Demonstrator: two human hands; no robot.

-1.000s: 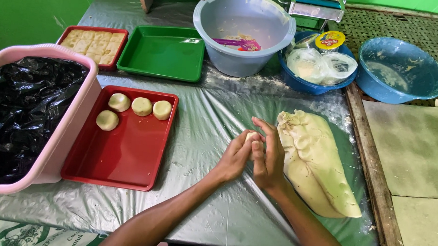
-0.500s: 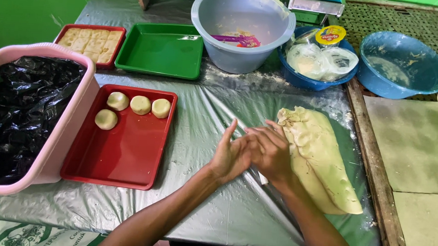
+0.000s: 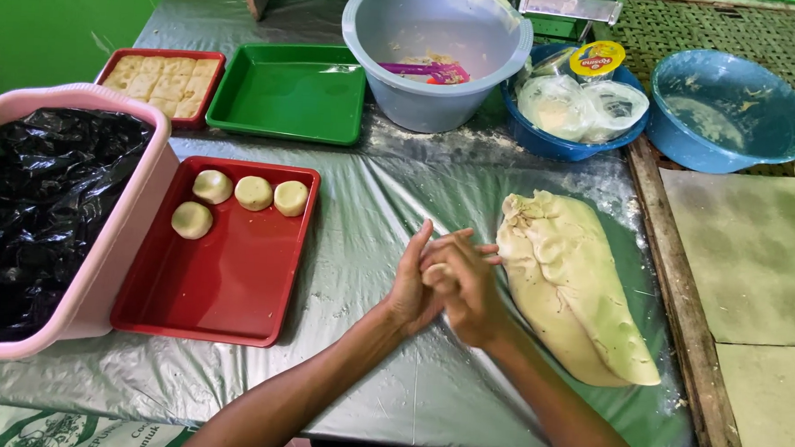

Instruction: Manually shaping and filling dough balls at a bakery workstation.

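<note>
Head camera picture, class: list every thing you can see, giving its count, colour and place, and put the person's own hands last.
large slab of pale yellow dough: one, right of the hands, on the sheet
round dough pieces: four, pale yellow, top left of the near tray
near red rectangular plastic tray: one, left of the hands
far red tray of cut pale squares: one, far left
green rectangular plastic tray: one, far centre
pink tub lined with black plastic: one, left edge
grey plastic basin: one, far centre
blue bowl holding wrapped bags: one, beside the basin
blue bowl smeared with batter: one, far right
clear plastic table sheet: one, covering the table
left hand: one, pressed against the right
right hand: one, palms together
</note>
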